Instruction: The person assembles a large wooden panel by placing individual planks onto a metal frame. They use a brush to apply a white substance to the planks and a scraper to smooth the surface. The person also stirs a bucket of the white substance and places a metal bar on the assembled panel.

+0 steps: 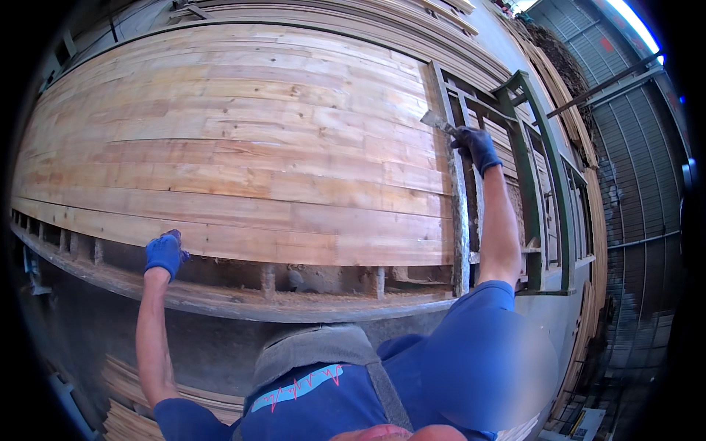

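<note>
Before me lies a wide panel of light wooden planks [279, 147], laid edge to edge in long rows. My right hand [476, 147], in a dark glove, is closed round the handle of a scraper [432, 119]. The scraper's flat blade points left over the panel's right end. At the panel's near edge, towards the left, is my left hand [165, 254] in a blue glove with darker fingertips. Its fingers are curled over the front plank [243, 241], and whether they hold anything small is hidden.
A metal frame [459, 220] borders the panel's right end, with a green steel stand [540, 198] beyond. A ledge [220, 303] with short uprights runs along the near side. Long planks are stacked behind [346, 33] and at lower left [136, 419]. A ribbed metal wall [640, 147] stands right.
</note>
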`<action>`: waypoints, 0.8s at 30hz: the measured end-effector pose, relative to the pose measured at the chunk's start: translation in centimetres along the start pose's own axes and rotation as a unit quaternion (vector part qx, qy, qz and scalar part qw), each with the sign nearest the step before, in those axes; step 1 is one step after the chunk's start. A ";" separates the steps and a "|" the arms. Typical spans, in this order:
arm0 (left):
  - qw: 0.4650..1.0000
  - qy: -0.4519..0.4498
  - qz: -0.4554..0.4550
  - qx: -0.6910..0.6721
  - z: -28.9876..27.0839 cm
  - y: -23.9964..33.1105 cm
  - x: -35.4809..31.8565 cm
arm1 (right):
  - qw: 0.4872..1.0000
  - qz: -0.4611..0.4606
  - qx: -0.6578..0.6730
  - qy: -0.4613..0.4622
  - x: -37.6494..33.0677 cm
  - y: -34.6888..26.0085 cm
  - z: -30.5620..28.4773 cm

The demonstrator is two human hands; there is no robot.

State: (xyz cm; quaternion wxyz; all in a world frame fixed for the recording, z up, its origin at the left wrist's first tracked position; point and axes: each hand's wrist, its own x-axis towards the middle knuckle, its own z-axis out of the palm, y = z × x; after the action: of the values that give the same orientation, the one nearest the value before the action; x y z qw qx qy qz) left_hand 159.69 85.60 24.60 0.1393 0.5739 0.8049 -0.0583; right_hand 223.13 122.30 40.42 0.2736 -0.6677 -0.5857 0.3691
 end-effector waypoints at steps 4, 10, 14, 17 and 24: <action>1.000 -0.008 -0.002 0.027 -0.3 0.1 -0.2 | 0.987 0.107 0.114 0.039 3.2 4.5 1.2; 0.998 -0.010 -0.018 0.059 0.2 -0.2 0.2 | 0.942 0.173 0.285 0.025 10.5 12.2 1.9; 0.995 -0.018 -0.029 0.089 0.6 0.1 0.3 | 0.942 0.195 0.273 -0.007 13.7 13.6 3.5; 0.995 -0.034 -0.047 0.081 -0.3 1.0 -0.1 | 0.961 0.153 0.220 -0.067 14.3 12.4 5.8; 0.997 0.003 -0.027 0.073 0.5 0.3 0.0 | 0.974 0.088 0.122 -0.169 15.3 4.0 13.7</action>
State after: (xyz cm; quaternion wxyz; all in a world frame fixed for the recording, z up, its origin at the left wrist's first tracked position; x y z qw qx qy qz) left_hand 159.99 85.60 24.15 0.0927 0.5607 0.8141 -0.1193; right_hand 214.95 135.74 26.69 0.2168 -0.6062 -0.5130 0.5678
